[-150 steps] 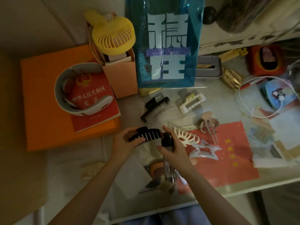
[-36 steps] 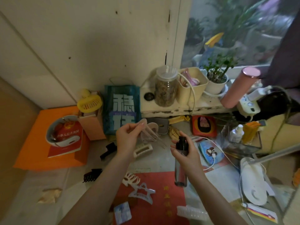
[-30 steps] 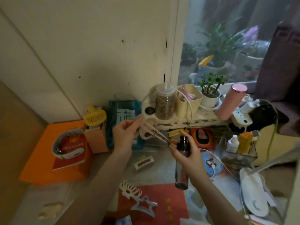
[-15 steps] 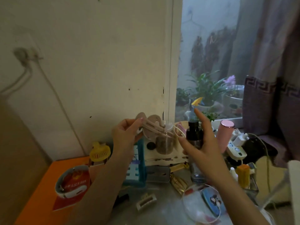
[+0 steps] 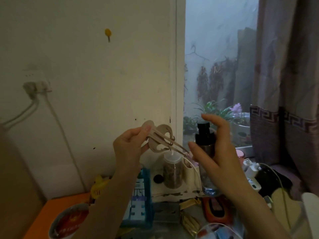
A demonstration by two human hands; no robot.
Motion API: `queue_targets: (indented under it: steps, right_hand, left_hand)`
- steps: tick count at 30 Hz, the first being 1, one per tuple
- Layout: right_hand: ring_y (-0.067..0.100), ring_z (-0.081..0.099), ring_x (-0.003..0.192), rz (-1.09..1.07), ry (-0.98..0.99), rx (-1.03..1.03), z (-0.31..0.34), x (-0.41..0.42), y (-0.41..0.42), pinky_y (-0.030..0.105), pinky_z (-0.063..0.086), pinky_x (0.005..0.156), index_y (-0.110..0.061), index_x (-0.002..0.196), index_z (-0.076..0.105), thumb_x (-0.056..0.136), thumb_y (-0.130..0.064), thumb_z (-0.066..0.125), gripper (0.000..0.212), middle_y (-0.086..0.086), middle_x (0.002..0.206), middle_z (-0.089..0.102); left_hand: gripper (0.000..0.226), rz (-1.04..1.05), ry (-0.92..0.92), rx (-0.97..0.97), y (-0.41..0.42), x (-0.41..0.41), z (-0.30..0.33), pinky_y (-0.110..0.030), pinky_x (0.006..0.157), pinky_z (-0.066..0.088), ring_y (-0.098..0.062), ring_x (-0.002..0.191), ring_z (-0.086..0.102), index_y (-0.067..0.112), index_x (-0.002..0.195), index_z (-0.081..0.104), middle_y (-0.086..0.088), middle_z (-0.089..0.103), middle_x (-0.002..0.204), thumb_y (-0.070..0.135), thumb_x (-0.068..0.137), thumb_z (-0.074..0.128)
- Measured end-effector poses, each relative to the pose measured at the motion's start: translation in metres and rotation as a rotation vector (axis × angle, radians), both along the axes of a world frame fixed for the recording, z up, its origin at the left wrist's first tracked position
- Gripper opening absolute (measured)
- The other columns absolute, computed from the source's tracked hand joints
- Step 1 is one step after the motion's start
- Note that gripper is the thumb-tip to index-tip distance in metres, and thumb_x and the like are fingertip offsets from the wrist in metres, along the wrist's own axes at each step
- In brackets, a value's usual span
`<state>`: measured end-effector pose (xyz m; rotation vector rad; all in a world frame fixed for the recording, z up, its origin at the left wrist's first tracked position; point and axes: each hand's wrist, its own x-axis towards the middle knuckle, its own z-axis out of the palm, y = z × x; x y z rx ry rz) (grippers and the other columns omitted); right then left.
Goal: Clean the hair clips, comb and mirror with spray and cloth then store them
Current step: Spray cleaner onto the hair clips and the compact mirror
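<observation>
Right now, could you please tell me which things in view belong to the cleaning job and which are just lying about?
In use:
- beige plastic hair clip, pinched by left hand
- black-capped clear spray bottle, held by right hand

Lying about:
- yellow handheld fan
- clear lidded jar
- blue printed bag

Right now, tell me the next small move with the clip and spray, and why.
Probably press the pump: the right hand holds the spray bottle upright, index finger raised above its black cap, while the left hand pinches the beige clip just beside the nozzle.
</observation>
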<state>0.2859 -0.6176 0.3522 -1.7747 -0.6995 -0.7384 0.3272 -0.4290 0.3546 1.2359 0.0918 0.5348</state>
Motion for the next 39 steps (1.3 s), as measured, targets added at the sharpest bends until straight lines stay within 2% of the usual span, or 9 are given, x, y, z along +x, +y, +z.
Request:
queue_targets:
  steps: [2,6,13,15,18,23,28,32,39]
  right_hand:
    - [0.020,0.061,0.058,-0.031,-0.027,-0.025,0.007,0.001,-0.002,0.041,0.053,0.054,-0.055,0.118,0.031,0.084,-0.042,0.055,0.043,-0.002,0.083,0.056]
    - [0.017,0.057,0.054,-0.097,-0.075,-0.026,0.017,0.006,-0.006,0.032,0.051,0.052,-0.040,0.115,0.037,0.085,-0.025,0.061,0.041,0.005,0.071,0.055]
    - [0.001,0.058,0.076,-0.219,-0.127,-0.101,0.017,0.017,-0.004,0.004,0.042,0.058,-0.040,0.103,0.032,0.085,-0.009,0.067,0.050,-0.014,0.073,0.052]
    - [0.001,0.058,0.075,-0.215,-0.107,-0.117,0.013,0.020,-0.005,0.006,0.044,0.059,-0.043,0.102,0.030,0.085,-0.010,0.067,0.052,-0.014,0.073,0.051]
    - [0.005,0.057,0.074,-0.216,-0.094,-0.108,0.009,0.023,-0.008,0.010,0.045,0.059,-0.031,0.101,0.036,0.085,-0.008,0.067,0.042,-0.011,0.073,0.050]
    - [0.003,0.056,0.069,-0.257,-0.099,-0.011,0.005,0.020,-0.012,0.006,0.041,0.053,-0.027,0.105,0.042,0.085,-0.007,0.066,0.038,-0.008,0.069,0.051]
    - [0.012,0.059,0.059,-0.279,-0.029,0.058,-0.008,0.019,-0.019,0.024,0.050,0.052,-0.038,0.106,0.039,0.085,-0.011,0.065,0.043,-0.001,0.073,0.057]
    - [0.011,0.062,0.058,-0.300,-0.006,0.041,-0.017,0.019,-0.024,0.025,0.051,0.053,-0.036,0.114,0.041,0.085,-0.014,0.065,0.043,-0.002,0.076,0.060]
    - [0.014,0.061,0.054,-0.297,0.015,0.028,-0.025,0.022,-0.027,0.037,0.052,0.051,-0.033,0.108,0.040,0.086,-0.008,0.064,0.041,0.001,0.070,0.059]
  left_hand:
    - [0.013,0.021,-0.043,0.030,-0.001,0.000,0.007,-0.028,0.065,0.059,-0.020,0.080,0.072,0.001,0.091,0.071,-0.011,0.074,0.087,0.011,0.083,0.070]
    - [0.011,0.043,-0.141,0.104,-0.002,0.000,0.020,-0.027,0.064,0.058,-0.020,0.079,0.072,0.002,0.090,0.072,-0.008,0.074,0.083,0.010,0.082,0.070]
    - [0.012,0.036,-0.227,0.131,-0.007,-0.002,0.033,-0.024,0.063,0.058,-0.014,0.073,0.072,0.000,0.091,0.071,0.000,0.074,0.074,0.007,0.081,0.068]
    - [0.013,0.032,-0.228,0.125,-0.009,-0.001,0.035,-0.025,0.063,0.058,-0.015,0.073,0.072,-0.002,0.092,0.071,0.000,0.074,0.074,0.006,0.081,0.069]
    - [0.011,0.026,-0.230,0.121,-0.011,-0.001,0.035,-0.026,0.063,0.059,-0.014,0.072,0.072,-0.001,0.091,0.070,0.001,0.074,0.073,0.005,0.082,0.068]
    - [0.009,0.019,-0.219,0.116,-0.011,-0.001,0.034,-0.025,0.062,0.058,-0.013,0.071,0.072,0.000,0.090,0.070,0.002,0.073,0.071,0.005,0.083,0.067]
    - [0.008,0.018,-0.192,0.099,-0.009,-0.001,0.031,-0.026,0.063,0.058,-0.015,0.074,0.072,0.001,0.087,0.070,-0.001,0.074,0.074,0.007,0.083,0.068]
    - [0.012,0.006,-0.163,0.086,-0.008,-0.001,0.028,-0.028,0.066,0.059,-0.020,0.079,0.072,-0.001,0.090,0.071,-0.009,0.074,0.082,0.008,0.083,0.068]
    - [0.008,0.000,-0.140,0.063,-0.008,-0.001,0.025,-0.026,0.064,0.058,-0.019,0.078,0.072,0.001,0.087,0.071,-0.012,0.073,0.086,0.008,0.083,0.069]
